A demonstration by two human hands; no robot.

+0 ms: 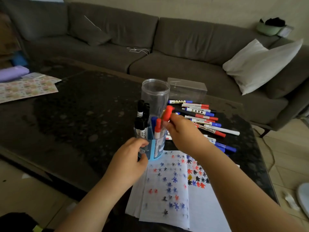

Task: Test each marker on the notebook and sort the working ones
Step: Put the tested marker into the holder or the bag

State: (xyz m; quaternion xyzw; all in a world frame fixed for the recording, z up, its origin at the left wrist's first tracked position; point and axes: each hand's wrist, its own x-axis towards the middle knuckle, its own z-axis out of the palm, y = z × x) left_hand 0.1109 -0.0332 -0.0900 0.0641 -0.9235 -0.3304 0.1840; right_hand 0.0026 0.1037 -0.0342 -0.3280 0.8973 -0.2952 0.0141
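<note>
Dark table [75, 104]: bearing all task items at its right end. Grey sofa [184, 47] standing behind it, a white pillow [260, 64] leaning on its right seat. Patterned paper [26, 87] lying at the table's far left, well apart from the work.

Blue holder [154, 149]: standing upright just beyond the notebook's top edge, divided into compartments. Black markers [142, 118] standing in the left compartments; one red-capped marker [157, 129] and a blue-capped one standing in the right compartment. Tall clear jar [155, 96] rising directly behind the holder, mouth open. Clear box [187, 89] sitting behind and to the right of the jar.

Loose markers [204, 118]: lying in a pile right of the holder, red and blue caps mixed, partly hidden by the right hand.

Notebook [170, 185]: lying open at the near edge, pages covered in red, blue and black test stars.

Left hand [128, 158]: forearm reaching in from lower left, fingers curling around the holder's near left wall, touching it.

Right hand [182, 129]: forearm crossing over the notebook's right page, wrist bending left, fingers pinching closed on a red marker [168, 113], which is tilting above the holder's right compartment, in front of the jar.
</note>
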